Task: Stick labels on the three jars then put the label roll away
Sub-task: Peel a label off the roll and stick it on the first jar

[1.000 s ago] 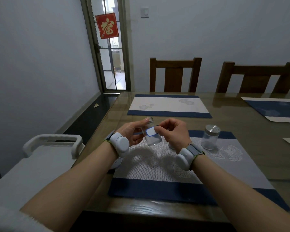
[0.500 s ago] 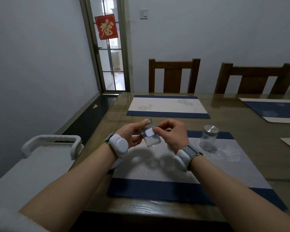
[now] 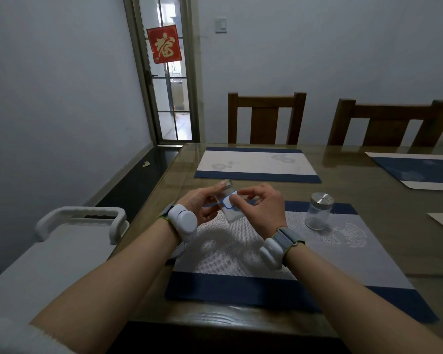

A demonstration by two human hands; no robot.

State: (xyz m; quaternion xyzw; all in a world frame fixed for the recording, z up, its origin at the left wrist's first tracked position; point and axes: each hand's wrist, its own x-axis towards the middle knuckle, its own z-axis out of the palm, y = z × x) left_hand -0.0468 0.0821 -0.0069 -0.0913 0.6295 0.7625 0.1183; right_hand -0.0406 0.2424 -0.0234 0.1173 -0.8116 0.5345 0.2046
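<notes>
My left hand (image 3: 202, 203) holds a small clear glass jar (image 3: 232, 213) with a metal lid, tilted, above the near placemat (image 3: 266, 254). A white label with a blue edge (image 3: 228, 201) lies on the jar's side. My right hand (image 3: 262, 203) has its fingers curled, and its thumb presses on that label. A second clear jar (image 3: 319, 210) with a silver lid stands upright on the placemat to the right, apart from both hands. A round white thing, perhaps the label roll (image 3: 178, 250), shows partly under my left wrist. A third jar is hidden.
The wooden table (image 3: 368, 190) has a glass top and more placemats at the far side (image 3: 256, 163) and right (image 3: 417, 169). Two wooden chairs (image 3: 266, 118) stand behind it. A white cart (image 3: 69, 241) stands left of the table edge.
The hands and the jar stay in nearly the same place. My right thumb has slid a little across the label on the jar.
</notes>
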